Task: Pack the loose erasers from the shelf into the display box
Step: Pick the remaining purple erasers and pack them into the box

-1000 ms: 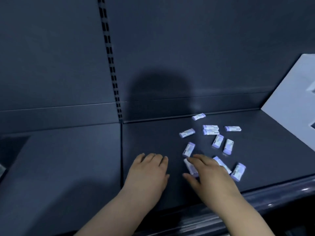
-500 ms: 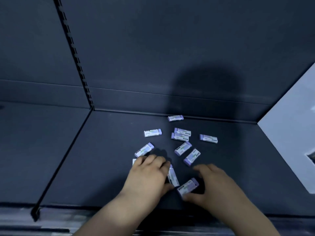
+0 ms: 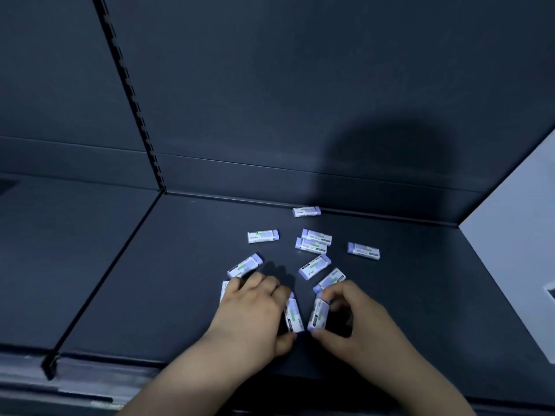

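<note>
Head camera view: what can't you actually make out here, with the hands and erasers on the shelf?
Head view, half-hidden eraser: mostly covered by the left hand.
Head view, left hand's hold on the eraser by its thumb: the hand's back hides the fingertips.
Head view, label print: too small, blurred.
Head view, pale panel at right: cut by the frame edge; display box or not, unclear.

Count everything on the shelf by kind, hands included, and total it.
erasers: 11, one partly hidden under the left hand
hands: 2, counting the right hand
Total: 13
</note>
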`<state>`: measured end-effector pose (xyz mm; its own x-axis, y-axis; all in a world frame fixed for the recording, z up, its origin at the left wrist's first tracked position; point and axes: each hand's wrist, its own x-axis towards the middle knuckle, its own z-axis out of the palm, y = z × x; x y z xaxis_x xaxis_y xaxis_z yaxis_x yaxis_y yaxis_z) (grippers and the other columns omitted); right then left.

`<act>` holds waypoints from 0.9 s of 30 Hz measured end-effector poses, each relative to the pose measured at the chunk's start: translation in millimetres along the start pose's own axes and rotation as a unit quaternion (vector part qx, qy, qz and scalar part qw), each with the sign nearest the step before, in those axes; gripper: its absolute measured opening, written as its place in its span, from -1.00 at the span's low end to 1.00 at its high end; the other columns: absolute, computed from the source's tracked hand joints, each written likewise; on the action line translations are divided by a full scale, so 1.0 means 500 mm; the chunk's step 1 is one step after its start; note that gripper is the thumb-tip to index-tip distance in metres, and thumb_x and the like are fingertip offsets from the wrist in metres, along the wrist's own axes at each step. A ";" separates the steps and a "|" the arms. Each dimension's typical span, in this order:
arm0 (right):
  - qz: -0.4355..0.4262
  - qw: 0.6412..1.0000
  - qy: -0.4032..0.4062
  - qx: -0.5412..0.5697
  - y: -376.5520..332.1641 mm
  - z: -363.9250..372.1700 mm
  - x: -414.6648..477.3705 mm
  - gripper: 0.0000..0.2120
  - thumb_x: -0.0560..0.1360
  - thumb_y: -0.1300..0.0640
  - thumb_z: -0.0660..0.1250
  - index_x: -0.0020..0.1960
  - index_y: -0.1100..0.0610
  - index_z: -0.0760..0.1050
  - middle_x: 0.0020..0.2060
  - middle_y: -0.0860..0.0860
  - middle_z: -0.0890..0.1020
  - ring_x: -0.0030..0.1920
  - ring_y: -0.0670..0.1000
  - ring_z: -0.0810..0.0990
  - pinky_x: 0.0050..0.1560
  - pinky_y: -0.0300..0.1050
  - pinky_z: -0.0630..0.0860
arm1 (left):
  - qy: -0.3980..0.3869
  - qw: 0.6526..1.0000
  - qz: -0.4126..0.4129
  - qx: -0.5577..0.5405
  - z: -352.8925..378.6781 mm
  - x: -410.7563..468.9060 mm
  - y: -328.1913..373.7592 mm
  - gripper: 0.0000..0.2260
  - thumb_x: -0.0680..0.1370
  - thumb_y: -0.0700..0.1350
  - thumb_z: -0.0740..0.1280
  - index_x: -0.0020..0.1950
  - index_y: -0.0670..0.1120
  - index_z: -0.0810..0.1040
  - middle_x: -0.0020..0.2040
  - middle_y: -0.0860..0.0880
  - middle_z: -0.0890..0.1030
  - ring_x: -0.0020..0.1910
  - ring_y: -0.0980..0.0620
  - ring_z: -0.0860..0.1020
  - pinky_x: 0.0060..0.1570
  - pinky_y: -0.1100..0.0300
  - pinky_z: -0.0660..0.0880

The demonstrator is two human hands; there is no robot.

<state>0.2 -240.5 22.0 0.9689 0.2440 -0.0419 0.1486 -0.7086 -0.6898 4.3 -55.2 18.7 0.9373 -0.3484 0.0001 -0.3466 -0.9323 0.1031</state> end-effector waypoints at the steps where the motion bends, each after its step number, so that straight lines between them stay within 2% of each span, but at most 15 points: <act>1: -0.002 1.000 -0.001 0.016 0.002 -0.001 0.002 -0.66 0.31 0.01 0.50 -0.05 -0.13 0.38 -0.06 -0.23 0.55 0.04 -0.22 0.47 -0.03 -0.42 0.37 | 0.002 1.000 0.002 0.002 0.002 0.002 -0.001 -0.42 0.49 0.25 0.19 0.45 0.08 0.19 0.36 0.10 0.28 0.38 0.06 0.15 0.30 0.16 0.04; 4: -0.016 0.998 -0.005 0.055 0.003 0.002 0.005 -0.66 0.32 0.06 0.50 -0.08 -0.12 0.38 0.09 -0.39 0.50 0.10 -0.25 0.48 0.01 -0.42 0.37 | -0.006 1.000 -0.003 -0.007 0.004 0.005 0.000 -0.43 0.48 0.23 0.21 0.44 0.08 0.20 0.35 0.09 0.29 0.38 0.06 0.15 0.29 0.17 0.05; 8: -0.026 0.998 -0.010 0.058 0.004 0.007 0.010 -0.67 0.33 0.11 0.50 -0.11 -0.11 0.37 0.09 -0.49 0.46 0.10 -0.27 0.49 -0.01 -0.43 0.37 | -0.012 1.000 -0.008 -0.012 0.000 0.008 0.002 -0.43 0.47 0.21 0.24 0.44 0.07 0.22 0.33 0.07 0.31 0.38 0.03 0.16 0.29 0.19 0.04; 10: -0.035 0.999 -0.003 0.039 0.010 0.009 0.011 -0.68 0.32 0.10 0.49 -0.13 -0.10 0.36 0.08 -0.45 0.49 0.08 -0.25 0.50 -0.02 -0.42 0.37 | -0.011 1.000 -0.011 -0.015 0.001 0.011 0.002 -0.42 0.47 0.20 0.25 0.44 0.08 0.22 0.33 0.07 0.31 0.40 0.03 0.14 0.31 0.19 0.03; 12: -0.045 0.999 0.002 0.021 0.018 0.010 0.010 -0.68 0.31 0.10 0.49 -0.14 -0.11 0.36 0.04 -0.33 0.55 0.06 -0.23 0.50 -0.03 -0.42 0.37 | -0.001 1.000 -0.014 -0.022 0.003 0.012 0.001 -0.43 0.46 0.19 0.25 0.43 0.08 0.23 0.32 0.08 0.31 0.39 0.03 0.15 0.32 0.19 0.03; 15: -0.057 0.998 0.004 0.002 0.027 0.010 0.009 -0.68 0.30 0.10 0.49 -0.14 -0.12 0.36 0.01 -0.23 0.55 0.07 -0.23 0.48 -0.03 -0.43 0.36 | 0.023 0.999 -0.012 -0.044 0.006 0.006 -0.004 -0.47 0.43 0.20 0.25 0.37 0.12 0.26 0.28 0.14 0.35 0.34 0.09 0.20 0.25 0.24 0.06; 19: -0.069 0.997 -0.001 -0.025 0.034 0.010 0.010 -0.67 0.29 0.06 0.48 -0.11 -0.13 0.35 -0.01 -0.24 0.50 0.05 -0.22 0.44 -0.01 -0.41 0.36 | 0.055 0.993 -0.019 -0.107 0.005 0.001 -0.010 -0.58 0.40 0.20 0.26 0.22 0.17 0.28 0.15 0.24 0.44 0.28 0.19 0.25 0.12 0.27 0.09; 22: -0.076 0.996 -0.004 -0.036 0.035 0.012 0.014 -0.66 0.30 0.05 0.46 -0.07 -0.14 0.35 -0.02 -0.29 0.45 0.09 -0.25 0.41 0.02 -0.44 0.34 | 0.066 0.992 -0.018 -0.103 0.008 0.001 -0.012 -0.46 0.38 0.21 0.28 0.33 0.18 0.23 0.20 0.26 0.42 0.30 0.18 0.24 0.11 0.25 0.09; 24: -0.079 0.996 -0.009 -0.031 0.033 0.014 0.015 -0.63 0.30 0.03 0.46 -0.02 -0.18 0.35 -0.01 -0.30 0.42 0.12 -0.23 0.41 0.04 -0.43 0.35 | 0.035 0.997 -0.016 -0.074 0.006 0.002 -0.016 -0.35 0.29 0.24 0.30 0.38 0.14 0.34 0.16 0.23 0.48 0.23 0.15 0.34 0.11 0.20 0.21; 25: -0.083 0.996 -0.013 -0.025 0.034 0.016 0.015 -0.60 0.29 0.02 0.45 0.02 -0.20 0.34 0.02 -0.29 0.41 0.13 -0.21 0.41 0.05 -0.43 0.36 | 0.021 0.998 -0.016 -0.065 0.009 0.004 -0.018 -0.35 0.21 0.26 0.29 0.29 0.12 0.46 0.07 0.21 0.54 0.13 0.15 0.39 0.02 0.21 0.29; 27: -0.091 0.996 -0.024 -0.009 0.035 0.019 0.014 -0.52 0.29 0.02 0.42 0.11 -0.23 0.30 0.08 -0.29 0.35 0.14 -0.20 0.42 0.08 -0.41 0.37 | 0.016 0.996 -0.013 -0.092 0.008 0.005 -0.019 -0.41 0.13 0.28 0.24 0.10 0.12 0.58 -0.07 0.19 0.56 0.00 0.14 0.40 -0.10 0.24 0.28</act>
<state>7.6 -244.8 2.6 0.9154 0.3998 0.0474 0.3240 -0.6616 -0.6763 9.9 -47.5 13.8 0.9476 -0.3183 0.0273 -0.3127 -0.9064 0.2840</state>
